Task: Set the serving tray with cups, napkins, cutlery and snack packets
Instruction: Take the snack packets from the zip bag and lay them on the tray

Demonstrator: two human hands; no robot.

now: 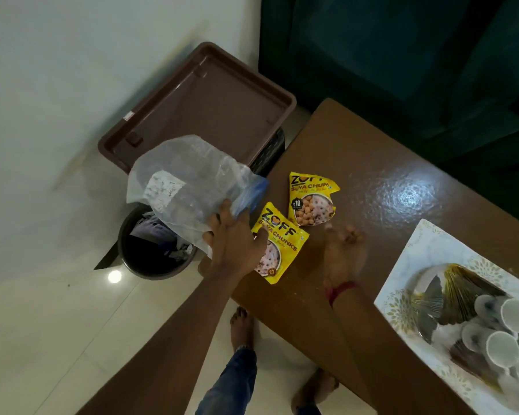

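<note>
Our left hand point(233, 244) grips a clear plastic bag point(189, 190) at centre frame; our blurred right hand point(345, 250), fingers unclear, hovers beside two yellow snack packets point(310, 199) on the table point(387, 163); the serving tray point(426, 265) sits lower right.

Two yellow snack packets point(294, 223) flat on table

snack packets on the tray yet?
No, both yellow snack packets lie on the brown table, apart from the tray holding the cups.
</note>
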